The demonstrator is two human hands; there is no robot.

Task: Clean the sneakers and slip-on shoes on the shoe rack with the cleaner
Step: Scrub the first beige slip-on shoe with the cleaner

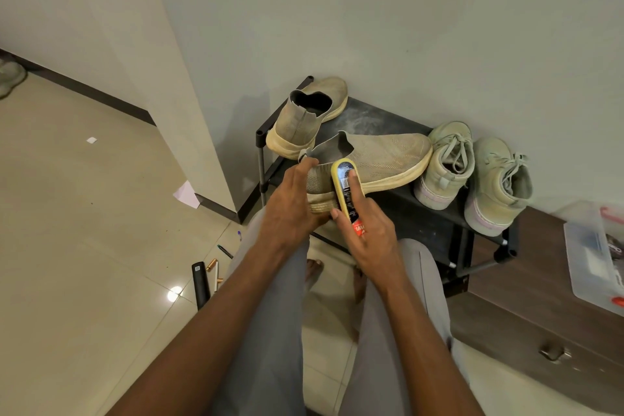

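From the head camera, a black shoe rack stands against the wall and carries four shoes on its top shelf: a beige slip-on shoe at the left end with its heel toward the camera, and a pair of pale green lace-up sneakers at the right end, side by side. Between them, a second slip-on is lifted at the heel, its toe pointing toward the sneakers. The left hand grips this shoe's heel, fingers curled around it. The right hand holds the cleaner, a yellow-edged applicator with a dark label, pressed against the shoe's side, index finger laid along its back. To the right, a clear plastic box rests on a brown cabinet; its contents are too blurred to name. On the tiled floor to the left lie a black tube, pens and paper scraps.
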